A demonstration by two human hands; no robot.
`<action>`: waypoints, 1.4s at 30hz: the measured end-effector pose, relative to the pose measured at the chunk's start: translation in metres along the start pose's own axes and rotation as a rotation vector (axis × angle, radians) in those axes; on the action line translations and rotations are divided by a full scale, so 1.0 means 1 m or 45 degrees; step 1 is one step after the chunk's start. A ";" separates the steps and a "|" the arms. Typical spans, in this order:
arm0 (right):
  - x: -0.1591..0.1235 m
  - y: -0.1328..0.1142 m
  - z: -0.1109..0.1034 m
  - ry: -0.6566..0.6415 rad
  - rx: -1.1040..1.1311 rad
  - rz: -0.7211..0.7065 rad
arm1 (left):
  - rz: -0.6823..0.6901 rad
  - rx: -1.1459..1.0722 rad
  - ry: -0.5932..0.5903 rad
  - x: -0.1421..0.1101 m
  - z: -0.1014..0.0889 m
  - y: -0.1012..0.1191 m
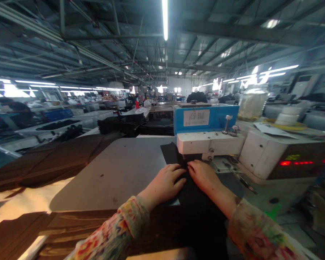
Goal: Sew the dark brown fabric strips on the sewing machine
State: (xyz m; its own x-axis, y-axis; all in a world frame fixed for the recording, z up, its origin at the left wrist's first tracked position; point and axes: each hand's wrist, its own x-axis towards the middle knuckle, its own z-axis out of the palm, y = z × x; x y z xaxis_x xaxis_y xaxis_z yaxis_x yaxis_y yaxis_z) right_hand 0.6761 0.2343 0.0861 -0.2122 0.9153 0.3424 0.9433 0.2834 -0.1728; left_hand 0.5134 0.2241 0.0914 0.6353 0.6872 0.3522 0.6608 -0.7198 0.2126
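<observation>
A long strip of black fabric (199, 209) runs from the front edge of the worktop to beneath the head of a white sewing machine (211, 142). On the cloth's left side, my left hand (165, 182) grips it with bent fingers, the thumb a little apart. My right hand (204, 175) has its fingers closed at the cloth close to the needle area; its fingertips almost meet those of the left. The cloth's far end lies flat on a grey metal plate (119, 173). What lies under my fingertips is hidden.
Brown fabric (56, 159) is spread at the left, and stacks of black pieces (121, 122) stand behind the plate. A blue box-like part (206, 117) tops the machine. A control panel (303, 162), jar (253, 103) and white spools (288, 115) are at right.
</observation>
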 end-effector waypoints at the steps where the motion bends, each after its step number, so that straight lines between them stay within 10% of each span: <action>1: 0.000 0.000 0.000 0.000 0.001 -0.004 | 0.001 0.000 0.000 0.000 0.000 0.000; 42: 0.002 0.000 0.002 -0.027 -0.034 0.014 | 0.002 0.003 -0.004 0.001 -0.001 0.001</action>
State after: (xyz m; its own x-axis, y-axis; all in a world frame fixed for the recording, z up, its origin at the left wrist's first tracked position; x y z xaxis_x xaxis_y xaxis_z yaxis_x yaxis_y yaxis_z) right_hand 0.6755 0.2369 0.0852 -0.2068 0.9243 0.3207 0.9521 0.2656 -0.1518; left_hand 0.5141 0.2234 0.0930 0.6378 0.6861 0.3498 0.6604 -0.7210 0.2100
